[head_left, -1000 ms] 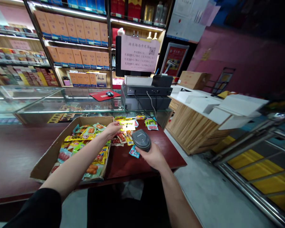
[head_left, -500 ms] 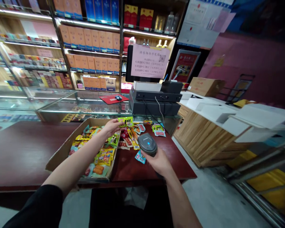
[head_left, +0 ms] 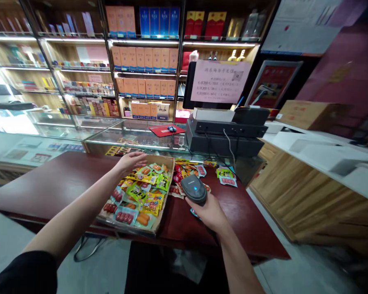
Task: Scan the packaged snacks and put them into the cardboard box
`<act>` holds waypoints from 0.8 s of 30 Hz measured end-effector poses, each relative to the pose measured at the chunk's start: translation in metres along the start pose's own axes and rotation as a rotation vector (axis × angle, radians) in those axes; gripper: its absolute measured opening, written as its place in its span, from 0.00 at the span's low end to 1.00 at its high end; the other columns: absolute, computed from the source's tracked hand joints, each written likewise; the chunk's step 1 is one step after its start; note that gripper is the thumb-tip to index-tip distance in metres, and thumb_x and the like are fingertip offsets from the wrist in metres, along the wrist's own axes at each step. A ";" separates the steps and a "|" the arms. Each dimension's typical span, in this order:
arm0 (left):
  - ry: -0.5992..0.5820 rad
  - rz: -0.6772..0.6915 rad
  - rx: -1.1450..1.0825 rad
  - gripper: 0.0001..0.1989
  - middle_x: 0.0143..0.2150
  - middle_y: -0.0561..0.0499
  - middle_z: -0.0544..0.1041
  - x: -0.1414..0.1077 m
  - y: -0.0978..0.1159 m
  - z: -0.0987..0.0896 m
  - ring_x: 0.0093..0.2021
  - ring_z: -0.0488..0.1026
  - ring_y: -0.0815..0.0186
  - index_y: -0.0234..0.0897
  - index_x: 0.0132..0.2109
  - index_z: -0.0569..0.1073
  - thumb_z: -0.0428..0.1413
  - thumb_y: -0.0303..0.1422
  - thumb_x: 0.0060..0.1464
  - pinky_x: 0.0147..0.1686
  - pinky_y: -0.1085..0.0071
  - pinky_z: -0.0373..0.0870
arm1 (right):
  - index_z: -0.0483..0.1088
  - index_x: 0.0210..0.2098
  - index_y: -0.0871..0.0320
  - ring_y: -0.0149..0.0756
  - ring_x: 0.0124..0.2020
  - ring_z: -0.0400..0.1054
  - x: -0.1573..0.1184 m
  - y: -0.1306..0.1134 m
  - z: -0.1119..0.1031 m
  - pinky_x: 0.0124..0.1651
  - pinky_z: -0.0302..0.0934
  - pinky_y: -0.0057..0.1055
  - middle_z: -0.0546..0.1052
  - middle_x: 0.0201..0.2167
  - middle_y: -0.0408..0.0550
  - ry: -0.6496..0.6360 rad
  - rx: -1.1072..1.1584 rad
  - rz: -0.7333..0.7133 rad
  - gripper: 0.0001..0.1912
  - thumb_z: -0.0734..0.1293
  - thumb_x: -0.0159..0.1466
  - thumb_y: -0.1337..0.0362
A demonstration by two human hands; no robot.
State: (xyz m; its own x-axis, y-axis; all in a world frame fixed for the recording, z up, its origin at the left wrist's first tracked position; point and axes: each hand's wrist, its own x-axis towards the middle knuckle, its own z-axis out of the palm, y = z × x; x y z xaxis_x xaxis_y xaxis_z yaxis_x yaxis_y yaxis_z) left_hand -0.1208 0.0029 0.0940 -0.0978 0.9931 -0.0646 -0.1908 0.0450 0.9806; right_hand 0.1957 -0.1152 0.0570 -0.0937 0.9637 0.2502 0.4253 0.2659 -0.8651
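Note:
My right hand (head_left: 210, 212) is wrapped round the handle of a dark grey barcode scanner (head_left: 194, 189), whose blue light is lit. The scanner is held over the table, right of a cardboard box (head_left: 171, 173). My left hand (head_left: 131, 162) hovers above the box's back left edge, fingers stretched out and nothing held in them. Inside the box lie many small snack packets, among them a green packet (head_left: 137, 192), a yellow packet (head_left: 153, 204) and clear packets of sausages (head_left: 126, 215). More packets (head_left: 188, 168) lie on the table behind the scanner, partly hidden by it.
The dark red table (head_left: 233, 220) also bears a small pile of packets (head_left: 227, 176) at the right. Behind it stand a glass counter (head_left: 135, 139), a red mouse pad (head_left: 162, 130), a black cash drawer (head_left: 223, 141) and a monitor with a pink sheet (head_left: 219, 83). Wooden cabinets (head_left: 297, 196) stand right.
My left hand has let go of the green packet and moved left, opening over the box. A green packet now lies on top in the box. The camera view has turned left.

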 end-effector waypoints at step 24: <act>-0.663 0.268 1.216 0.27 0.38 0.48 0.80 -0.030 -0.126 0.205 0.40 0.76 0.58 0.38 0.47 0.77 0.67 0.41 0.35 0.37 0.70 0.68 | 0.76 0.40 0.61 0.47 0.34 0.76 -0.072 0.044 -0.087 0.35 0.69 0.36 0.80 0.27 0.52 0.296 -0.172 0.177 0.19 0.69 0.57 0.53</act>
State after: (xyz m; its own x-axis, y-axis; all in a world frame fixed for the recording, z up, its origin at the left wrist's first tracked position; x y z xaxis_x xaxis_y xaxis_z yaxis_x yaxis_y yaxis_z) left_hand 0.1069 -0.0108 0.0106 0.5399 0.8369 -0.0894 0.7437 -0.4246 0.5163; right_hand 0.2997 -0.1754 0.0386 0.2483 0.9386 0.2396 0.5584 0.0634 -0.8271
